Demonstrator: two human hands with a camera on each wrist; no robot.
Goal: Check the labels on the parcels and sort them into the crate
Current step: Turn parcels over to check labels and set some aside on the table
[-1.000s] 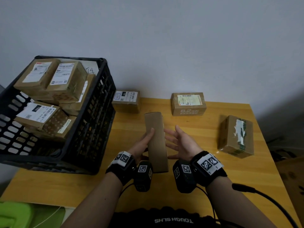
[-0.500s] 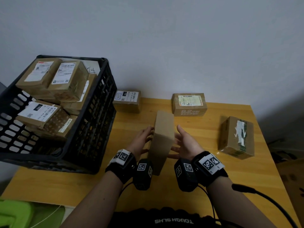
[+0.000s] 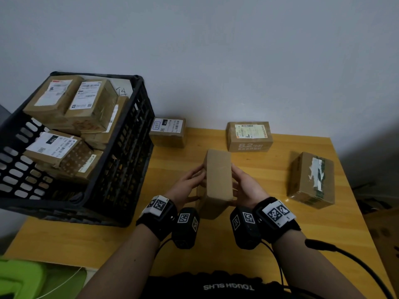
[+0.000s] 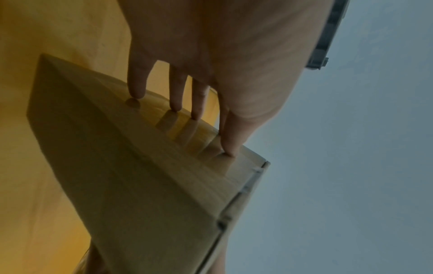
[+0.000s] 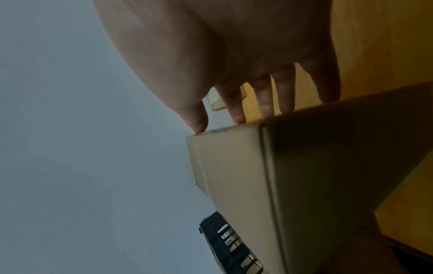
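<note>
- A plain brown parcel [image 3: 219, 175] sits at the centre of the head view, held between both hands above the wooden table [image 3: 269, 229], its visible faces bare of any label
- The left hand [image 3: 187, 186] presses on the parcel's left side with straight fingers; in the left wrist view the fingertips [image 4: 174, 105] touch a glossy face of the box
- The right hand [image 3: 246, 186] presses on the opposite side; in the right wrist view its fingertips [image 5: 239, 116] and thumb rest along the top edge of the box, fingers straight
- Neither hand curls round the parcel; it is clamped between flat fingers
- A black plastic crate [image 3: 121, 169] fills the left of the head view, tilted toward the camera, with several labelled parcels stacked inside
- Just right of the crate, by the wall, a small labelled box [image 3: 168, 131] lies on the table
- Further right along the wall stands a box with a pale label [image 3: 249, 135] and "8.2" printed on its front
- At the right of the frame a box with torn tape [image 3: 312, 180] lies well apart from the hands
- A green object [image 3: 21, 279] shows in the lower left corner
</note>
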